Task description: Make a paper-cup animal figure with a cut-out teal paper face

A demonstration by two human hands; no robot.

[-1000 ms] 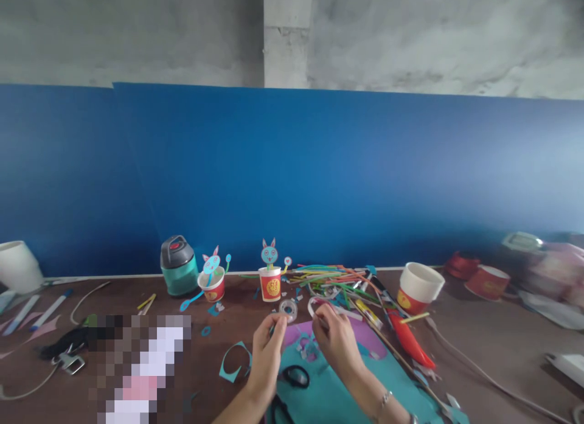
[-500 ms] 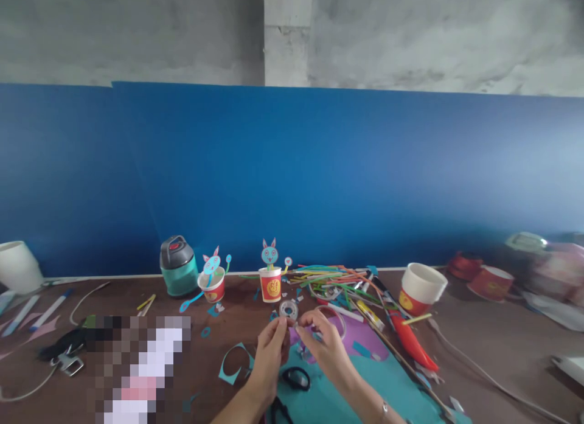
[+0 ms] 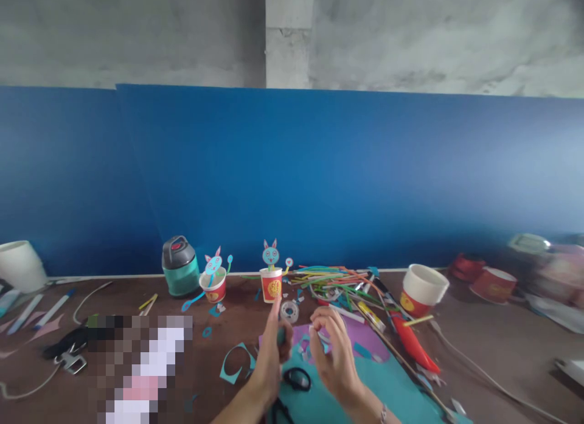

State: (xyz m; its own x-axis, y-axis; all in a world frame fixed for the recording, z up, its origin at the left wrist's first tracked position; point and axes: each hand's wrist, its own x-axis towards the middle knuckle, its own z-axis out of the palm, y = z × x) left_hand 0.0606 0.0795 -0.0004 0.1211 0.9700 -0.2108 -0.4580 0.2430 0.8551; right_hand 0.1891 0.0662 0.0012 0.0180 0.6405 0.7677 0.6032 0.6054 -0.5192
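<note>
My left hand [image 3: 270, 351] is above the front of the table with its thumb pointing up. Its fingers are curled round a dark teal thing, mostly hidden in the palm. To the right, my right hand [image 3: 336, 354] is apart from it, fingers bent and thumb close to the index fingertip; whatever is pinched there is too small to make out. Just beyond both hands lies a clear tape roll [image 3: 289, 311]. Below them are teal paper [image 3: 356, 396], purple paper [image 3: 378, 345] and a black-handled pair of scissors [image 3: 296, 379].
Behind stand two paper cups, a left cup [image 3: 213, 289] and a middle cup [image 3: 271, 288], each with a blue cat face. Coloured sticks [image 3: 333, 278] are heaped rightward, near a white-and-red cup [image 3: 424, 287]. A teal jar [image 3: 180, 278] stands left. Cut paper [image 3: 230, 375] lies near my left hand.
My hands were together, fingertips meeting in front of the tape roll. Now they have separated, the left thumb has lifted and my right hand has moved a little right.
</note>
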